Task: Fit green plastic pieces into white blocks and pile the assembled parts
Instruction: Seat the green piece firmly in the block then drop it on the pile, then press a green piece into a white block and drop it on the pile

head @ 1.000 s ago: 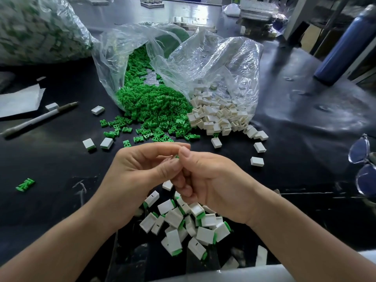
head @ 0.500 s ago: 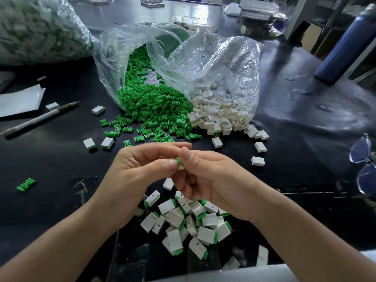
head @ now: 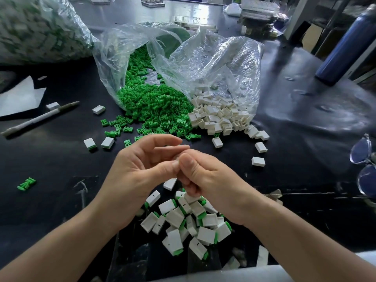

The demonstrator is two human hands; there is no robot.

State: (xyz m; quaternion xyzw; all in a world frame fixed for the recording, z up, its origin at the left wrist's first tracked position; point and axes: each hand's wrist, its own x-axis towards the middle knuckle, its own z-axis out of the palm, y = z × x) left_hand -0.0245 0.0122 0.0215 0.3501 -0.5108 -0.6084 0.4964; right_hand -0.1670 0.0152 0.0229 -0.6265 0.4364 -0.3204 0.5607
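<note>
Meeting above the black surface [head: 295,159], the left hand [head: 142,171] and the right hand [head: 205,176] touch at their tips. The fingers [head: 162,140] of both hands are curled and pressed close together as in a pinch, but what they hold between them is hidden, so it cannot be told. Just under the hands, near the front edge, lies the pile of assembled parts [head: 183,224], white with green ends. Further back, green pieces [head: 154,106] spill out of a clear plastic bag [head: 114,58], and beside them white blocks [head: 219,117] spill out of a second clear bag [head: 213,64]; some of both lie loose on the surface. On the left are a pen [head: 40,119] and a white paper [head: 18,98], and behind them a big full bag [head: 36,27]. On the right stand a blue bottle [head: 345,43] and, at the edge, eyeglasses [head: 364,165]. The back of the room is blurred.
</note>
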